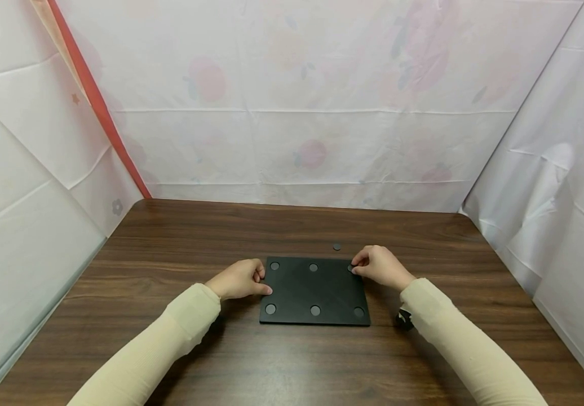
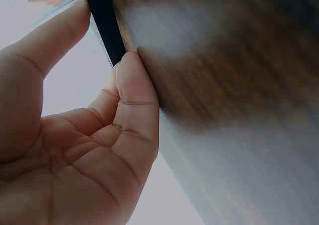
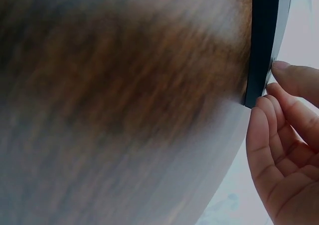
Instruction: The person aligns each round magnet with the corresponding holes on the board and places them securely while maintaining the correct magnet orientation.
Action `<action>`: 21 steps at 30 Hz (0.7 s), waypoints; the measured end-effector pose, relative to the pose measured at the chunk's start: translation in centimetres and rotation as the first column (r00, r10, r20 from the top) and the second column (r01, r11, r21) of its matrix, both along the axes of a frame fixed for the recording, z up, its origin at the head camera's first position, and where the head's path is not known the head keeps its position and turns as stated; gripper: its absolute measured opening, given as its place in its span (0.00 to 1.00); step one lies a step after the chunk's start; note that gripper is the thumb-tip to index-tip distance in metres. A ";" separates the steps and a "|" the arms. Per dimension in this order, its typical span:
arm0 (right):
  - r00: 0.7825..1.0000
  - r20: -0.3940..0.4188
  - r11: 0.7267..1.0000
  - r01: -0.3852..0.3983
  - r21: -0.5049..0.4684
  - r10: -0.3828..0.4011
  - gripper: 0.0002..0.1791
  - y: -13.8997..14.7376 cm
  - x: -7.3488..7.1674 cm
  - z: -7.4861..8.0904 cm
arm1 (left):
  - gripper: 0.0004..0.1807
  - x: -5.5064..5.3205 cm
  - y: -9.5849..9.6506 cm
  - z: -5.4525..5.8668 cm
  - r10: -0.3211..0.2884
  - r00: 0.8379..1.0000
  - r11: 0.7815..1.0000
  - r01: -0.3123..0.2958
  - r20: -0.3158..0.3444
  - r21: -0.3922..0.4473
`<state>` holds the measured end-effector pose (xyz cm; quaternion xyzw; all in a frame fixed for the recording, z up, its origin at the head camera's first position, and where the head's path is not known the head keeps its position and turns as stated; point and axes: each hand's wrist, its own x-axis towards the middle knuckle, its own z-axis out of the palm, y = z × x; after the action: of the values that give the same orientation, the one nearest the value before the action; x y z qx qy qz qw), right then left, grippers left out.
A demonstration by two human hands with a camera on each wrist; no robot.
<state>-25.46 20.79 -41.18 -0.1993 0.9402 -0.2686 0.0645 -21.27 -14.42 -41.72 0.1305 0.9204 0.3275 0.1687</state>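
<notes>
A flat black rectangular board (image 1: 317,288) lies on the table, with round grey spots along its far and near edges. My left hand (image 1: 241,279) holds the board's left edge. In the left wrist view its thumb reaches onto the upper face, and the fingertips (image 2: 132,68) meet the side. At the far right corner my right hand (image 1: 382,267) pinches a small dark disc (image 1: 350,268) between thumb and forefinger, at the board's surface. The right wrist view shows the other fingertips (image 3: 258,120) by the board's corner; the disc is hidden there. Another small dark disc (image 1: 336,247) lies just beyond the board.
The brown wood-grain table (image 1: 292,361) has rounded far corners. White patterned curtains (image 1: 292,146) hang behind it and at both sides, with a red strip (image 1: 101,107) at the left. Something black (image 1: 403,319) shows beneath the right sleeve.
</notes>
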 end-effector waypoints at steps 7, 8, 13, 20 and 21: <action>1.000 0.004 1.000 0.006 0.000 -0.006 0.06 0.0 0.0 0.0 | 0.18 0.0 0.1 0.0 -0.003 1.000 1.000 0.003 -0.003 -0.012; 1.000 0.005 1.000 0.006 0.001 -0.006 0.06 0.0 0.0 0.0 | 0.18 0.0 0.0 0.0 -0.005 1.000 1.000 0.005 -0.003 -0.011; 1.000 0.008 1.000 0.007 -0.003 -0.007 0.06 0.0 0.0 0.0 | 0.18 0.0 0.1 0.0 0.001 1.000 1.000 -0.001 0.005 -0.010; 1.000 0.002 1.000 0.005 -0.012 -0.005 0.06 0.1 0.0 -0.1 | 0.18 0.0 0.1 0.0 0.004 1.000 1.000 -0.004 -0.003 -0.008; 1.000 0.002 1.000 0.004 -0.015 -0.004 0.06 0.1 0.0 -0.1 | 0.18 0.0 0.1 0.0 0.004 1.000 1.000 -0.004 -0.004 -0.007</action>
<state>-25.44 20.86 -41.26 -0.1975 0.9386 -0.2758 0.0632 -21.27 -14.35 -41.76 0.1288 0.9223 0.3242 0.1665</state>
